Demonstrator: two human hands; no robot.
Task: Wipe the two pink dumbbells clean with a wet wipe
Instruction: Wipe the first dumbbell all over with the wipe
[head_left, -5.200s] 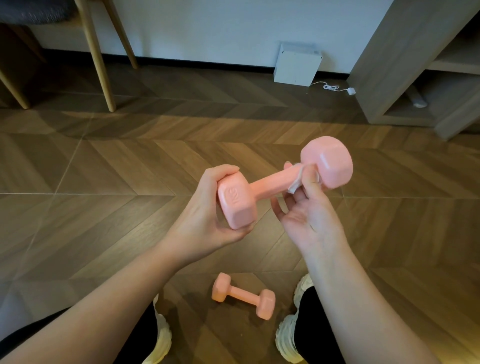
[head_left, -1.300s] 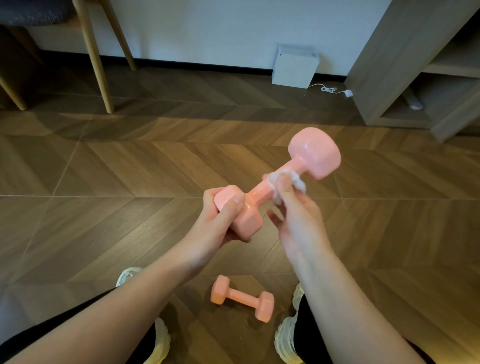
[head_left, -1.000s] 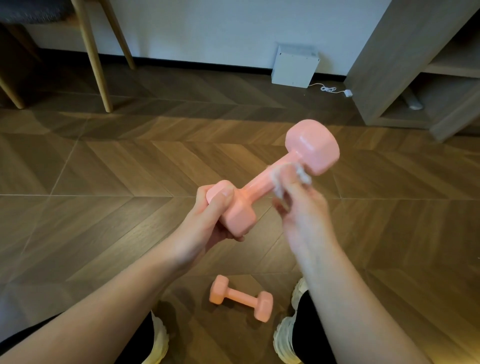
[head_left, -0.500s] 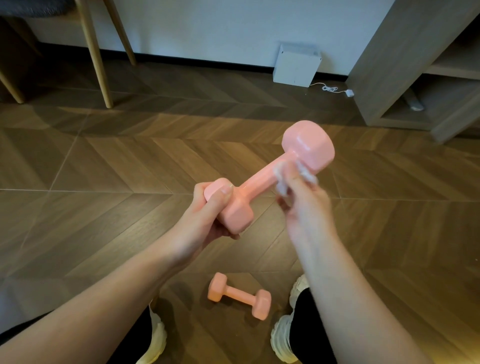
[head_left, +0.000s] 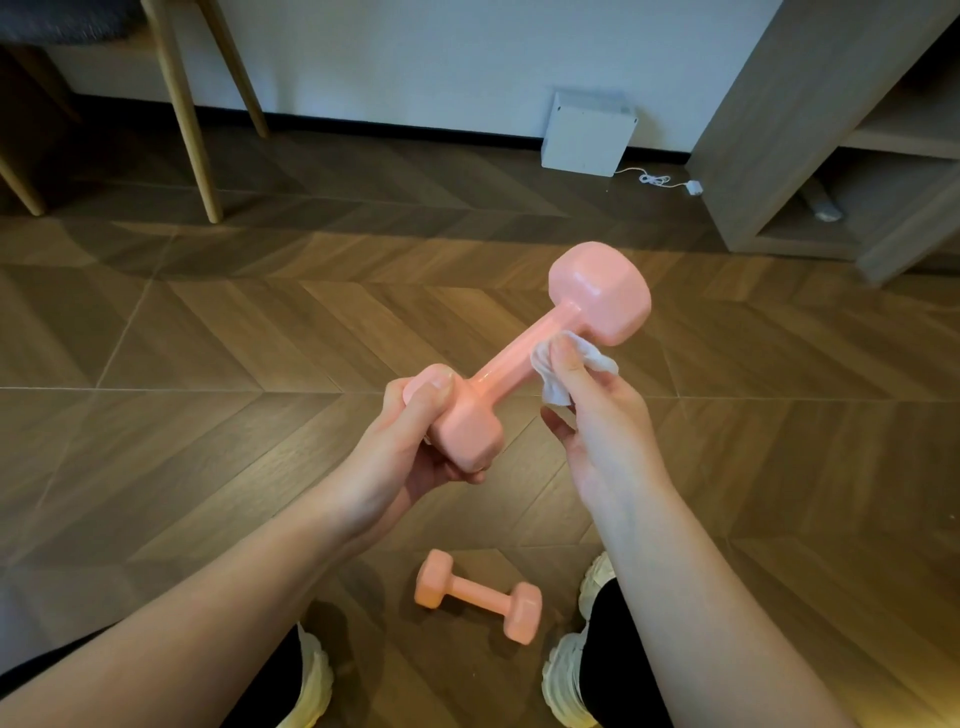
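A pink dumbbell (head_left: 524, 358) is held in the air, tilted up to the right. My left hand (head_left: 410, 447) grips its near head, thumb over the top. My right hand (head_left: 602, 415) pinches a crumpled white wet wipe (head_left: 550, 374) against the handle just below the far head (head_left: 602, 291). A second pink dumbbell (head_left: 478, 595) lies on the wooden floor between my feet.
White shoes (head_left: 566, 670) stand either side of the floor dumbbell. Wooden chair legs (head_left: 182, 109) rise at the back left. A white box (head_left: 587, 132) with a cable sits against the wall. A wooden shelf unit (head_left: 810, 140) stands at the right.
My right hand with the wipe has slid back and forth along the handle and now sits near the far head. My left hand has turned the dumbbell slightly.
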